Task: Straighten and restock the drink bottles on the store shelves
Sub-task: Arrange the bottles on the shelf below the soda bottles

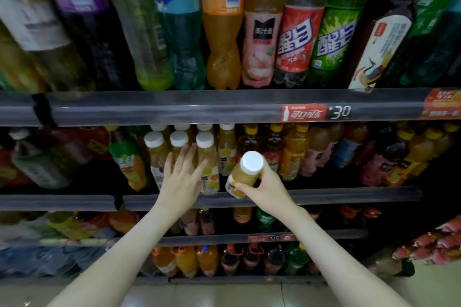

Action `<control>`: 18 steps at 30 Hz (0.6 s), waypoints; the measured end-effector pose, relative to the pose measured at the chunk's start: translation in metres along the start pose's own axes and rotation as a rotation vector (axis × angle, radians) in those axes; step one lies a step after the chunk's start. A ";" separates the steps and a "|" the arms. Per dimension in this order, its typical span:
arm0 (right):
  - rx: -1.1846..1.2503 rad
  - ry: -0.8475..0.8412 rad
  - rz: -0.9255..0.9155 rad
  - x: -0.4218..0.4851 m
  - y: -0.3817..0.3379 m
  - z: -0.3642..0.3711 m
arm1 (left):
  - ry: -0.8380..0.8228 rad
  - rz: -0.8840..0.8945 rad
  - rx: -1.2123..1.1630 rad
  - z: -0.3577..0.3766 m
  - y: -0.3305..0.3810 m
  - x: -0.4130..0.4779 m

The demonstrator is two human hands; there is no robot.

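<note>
right hand [265,188]: gripping tilted bottle [243,174], restocking i'd say
left hand [183,179]: fingers [187,159] flat against the row [157,154]
next: probably stand it upright beside them

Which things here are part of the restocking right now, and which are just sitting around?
In use: right hand, held juice bottle, left hand, white-capped bottles, middle shelf.
Just there: big bottles up top, price tag, yellow-capped bottles.
</note>
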State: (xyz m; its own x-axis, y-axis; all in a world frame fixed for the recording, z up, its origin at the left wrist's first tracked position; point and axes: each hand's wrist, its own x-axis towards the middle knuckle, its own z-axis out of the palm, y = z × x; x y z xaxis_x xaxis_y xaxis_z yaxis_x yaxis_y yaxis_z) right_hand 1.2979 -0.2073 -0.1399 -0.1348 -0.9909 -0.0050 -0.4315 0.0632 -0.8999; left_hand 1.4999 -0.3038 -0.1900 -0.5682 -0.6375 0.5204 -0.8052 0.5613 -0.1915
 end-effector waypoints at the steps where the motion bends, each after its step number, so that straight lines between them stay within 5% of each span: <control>1: -0.017 -0.014 -0.002 0.006 -0.002 0.009 | -0.017 0.028 -0.001 0.000 -0.004 0.000; 11: -0.090 -0.031 -0.010 0.045 0.002 0.038 | -0.059 0.053 -0.066 0.005 -0.011 -0.004; 18: -0.446 0.244 -0.138 0.057 0.017 0.039 | -0.039 0.009 -0.143 0.009 0.010 -0.003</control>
State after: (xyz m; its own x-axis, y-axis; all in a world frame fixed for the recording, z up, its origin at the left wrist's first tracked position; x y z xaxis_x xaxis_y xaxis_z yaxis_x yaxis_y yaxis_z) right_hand 1.3176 -0.2675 -0.1727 -0.2310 -0.9402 0.2502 -0.7906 0.0315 -0.6115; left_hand 1.4920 -0.3011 -0.2004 -0.5839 -0.6504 0.4859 -0.7689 0.6351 -0.0738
